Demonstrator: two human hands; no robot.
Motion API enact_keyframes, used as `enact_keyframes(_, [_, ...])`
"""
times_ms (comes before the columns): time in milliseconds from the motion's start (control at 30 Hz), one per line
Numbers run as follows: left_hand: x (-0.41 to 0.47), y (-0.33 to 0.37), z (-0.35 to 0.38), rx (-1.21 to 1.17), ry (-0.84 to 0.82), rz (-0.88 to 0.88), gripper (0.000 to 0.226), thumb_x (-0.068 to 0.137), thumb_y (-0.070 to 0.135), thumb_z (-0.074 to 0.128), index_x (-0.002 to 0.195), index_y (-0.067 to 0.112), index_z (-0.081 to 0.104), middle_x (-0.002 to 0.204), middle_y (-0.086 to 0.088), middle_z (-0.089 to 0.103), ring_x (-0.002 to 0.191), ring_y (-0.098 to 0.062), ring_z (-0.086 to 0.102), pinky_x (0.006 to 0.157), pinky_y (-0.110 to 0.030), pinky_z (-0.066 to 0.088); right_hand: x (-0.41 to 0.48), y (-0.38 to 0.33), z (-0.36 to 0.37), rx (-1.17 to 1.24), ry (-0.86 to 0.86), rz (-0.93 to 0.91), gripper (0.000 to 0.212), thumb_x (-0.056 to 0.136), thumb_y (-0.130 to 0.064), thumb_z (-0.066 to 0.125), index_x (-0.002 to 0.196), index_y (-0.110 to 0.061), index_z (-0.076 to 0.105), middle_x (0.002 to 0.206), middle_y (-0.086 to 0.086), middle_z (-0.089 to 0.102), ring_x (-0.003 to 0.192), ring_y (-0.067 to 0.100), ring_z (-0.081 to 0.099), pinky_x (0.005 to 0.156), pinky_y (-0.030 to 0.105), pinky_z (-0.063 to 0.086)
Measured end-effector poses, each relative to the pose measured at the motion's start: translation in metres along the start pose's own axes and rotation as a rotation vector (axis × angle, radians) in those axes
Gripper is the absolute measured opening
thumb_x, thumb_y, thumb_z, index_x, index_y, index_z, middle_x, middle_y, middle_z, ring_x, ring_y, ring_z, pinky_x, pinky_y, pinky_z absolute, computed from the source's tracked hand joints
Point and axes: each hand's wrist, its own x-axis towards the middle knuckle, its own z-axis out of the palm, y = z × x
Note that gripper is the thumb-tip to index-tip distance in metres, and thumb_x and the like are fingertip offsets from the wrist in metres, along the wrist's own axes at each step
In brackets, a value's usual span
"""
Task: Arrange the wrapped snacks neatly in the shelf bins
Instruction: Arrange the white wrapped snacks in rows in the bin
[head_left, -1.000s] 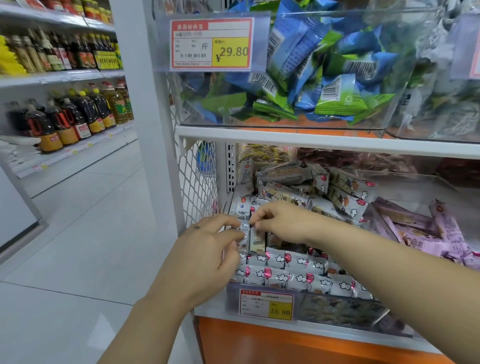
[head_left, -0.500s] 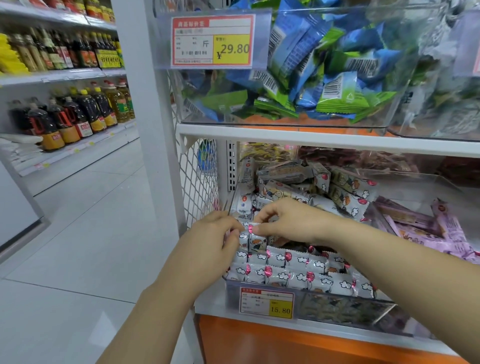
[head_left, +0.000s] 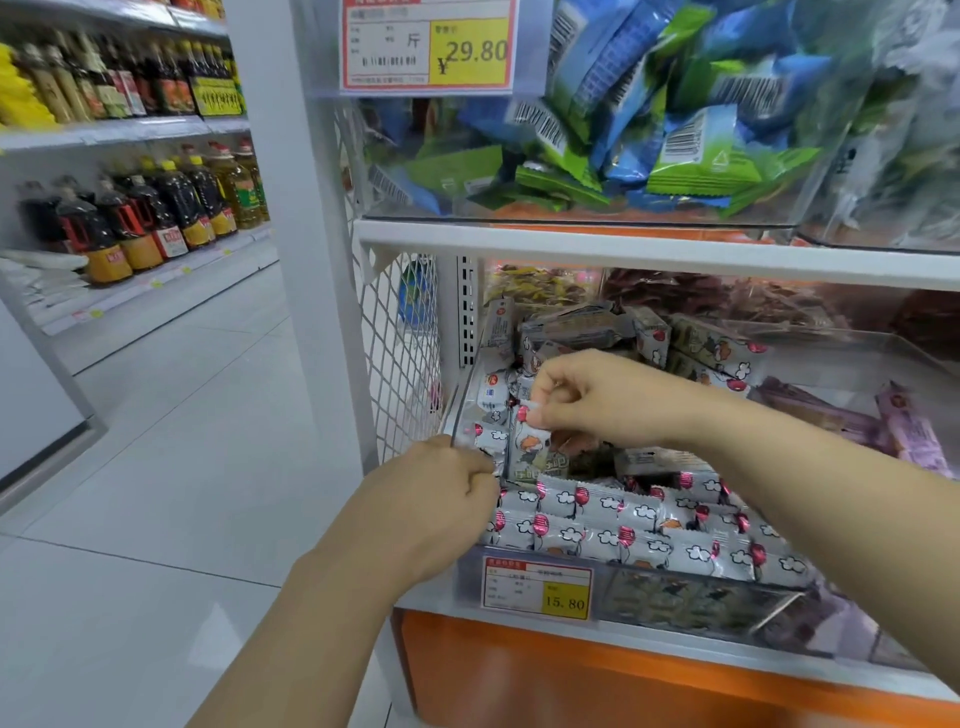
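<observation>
A clear plastic bin (head_left: 691, 597) on the lower shelf holds several small white wrapped snacks (head_left: 639, 530) printed with clouds and red balloons, lined in neat rows at its front and piled loosely at its back. My right hand (head_left: 602, 400) pinches the top of one such snack packet (head_left: 530, 452) and holds it upright over the bin's left side. My left hand (head_left: 431, 499) rests at the bin's left wall with fingers closed against the packets there; what its fingertips hold is hidden.
A clear bin of blue and green packets (head_left: 623, 119) fills the shelf above. Purple packets (head_left: 904, 431) lie in the bin to the right. White mesh (head_left: 400, 353) closes the shelf's left end. Across the tiled aisle stand oil bottles (head_left: 140, 218).
My right hand has lifted a snack packet up from the row and holds it higher. My left hand has closed and stayed at the bin's left wall.
</observation>
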Motion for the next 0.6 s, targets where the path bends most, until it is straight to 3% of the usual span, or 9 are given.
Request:
enact_keyframes(67, [0.0, 0.0, 0.002, -0.001, 0.01, -0.001, 0.037, 0.092, 0.028, 0.031, 0.114, 0.027, 0.061, 0.122, 0.003, 0.055, 0.107, -0.014, 0.052, 0.091, -0.033, 0.046, 0.003, 0.003, 0.01, -0.093, -0.022, -0.01, 0.013, 0.089, -0.026, 0.063, 0.08, -0.018, 0.057, 0.06, -0.012, 0.056, 0.059, 0.004, 0.056, 0.069, 0.028, 0.054])
enact_keyframes(167, [-0.001, -0.001, 0.004, -0.038, 0.023, 0.003, 0.04, 0.093, 0.028, 0.032, 0.127, 0.033, 0.052, 0.132, 0.004, 0.048, 0.115, -0.014, 0.048, 0.095, -0.032, 0.043, 0.01, 0.01, 0.029, -0.219, -0.06, -0.015, 0.016, 0.087, -0.028, 0.065, 0.076, -0.02, 0.057, 0.068, -0.01, 0.056, 0.051, -0.003, 0.047, 0.053, 0.014, 0.041])
enact_keyframes(267, [-0.002, -0.001, 0.005, -0.069, 0.06, 0.018, 0.045, 0.093, 0.03, 0.033, 0.136, 0.041, 0.039, 0.155, 0.008, 0.014, 0.136, -0.014, 0.028, 0.106, -0.034, 0.034, 0.01, 0.015, 0.029, -0.174, -0.057, 0.011, 0.021, 0.088, -0.029, 0.064, 0.072, -0.018, 0.057, 0.061, -0.011, 0.053, 0.049, 0.0, 0.043, 0.05, 0.014, 0.035])
enact_keyframes(333, [-0.001, -0.001, 0.004, -0.086, 0.124, 0.057, 0.045, 0.092, 0.033, 0.033, 0.136, 0.044, 0.038, 0.156, 0.017, -0.001, 0.142, -0.01, 0.013, 0.112, -0.034, 0.026, 0.005, 0.013, 0.02, -0.113, -0.055, 0.033, 0.027, 0.091, -0.034, 0.058, 0.076, -0.012, 0.062, 0.062, -0.008, 0.057, 0.054, 0.006, 0.046, 0.053, 0.017, 0.037])
enact_keyframes(467, [0.004, 0.002, 0.005, -0.065, 0.209, 0.173, 0.057, 0.081, 0.037, 0.024, 0.136, 0.04, 0.043, 0.155, 0.017, 0.008, 0.142, -0.006, 0.004, 0.118, -0.034, 0.011, -0.01, 0.016, -0.01, -0.058, -0.053, 0.077, 0.031, 0.094, -0.037, 0.05, 0.094, -0.014, 0.071, 0.092, -0.003, 0.072, 0.085, 0.016, 0.067, 0.085, 0.032, 0.053])
enact_keyframes(567, [0.006, 0.002, 0.008, -0.03, 0.183, 0.187, 0.059, 0.081, 0.035, 0.021, 0.135, 0.039, 0.043, 0.151, 0.02, 0.022, 0.142, -0.004, 0.001, 0.118, -0.04, 0.006, -0.023, 0.018, -0.029, -0.196, -0.071, 0.09, 0.034, 0.094, -0.037, 0.051, 0.097, -0.009, 0.069, 0.099, 0.004, 0.071, 0.092, 0.024, 0.066, 0.09, 0.039, 0.052])
enact_keyframes(600, [0.006, 0.002, 0.009, -0.027, 0.175, 0.187, 0.059, 0.081, 0.035, 0.02, 0.133, 0.039, 0.045, 0.148, 0.022, 0.027, 0.141, -0.002, 0.0, 0.117, -0.041, 0.006, -0.027, 0.018, -0.033, -0.258, -0.083, 0.083, 0.034, 0.093, -0.037, 0.052, 0.098, -0.009, 0.068, 0.097, -0.002, 0.072, 0.09, 0.024, 0.067, 0.088, 0.036, 0.053])
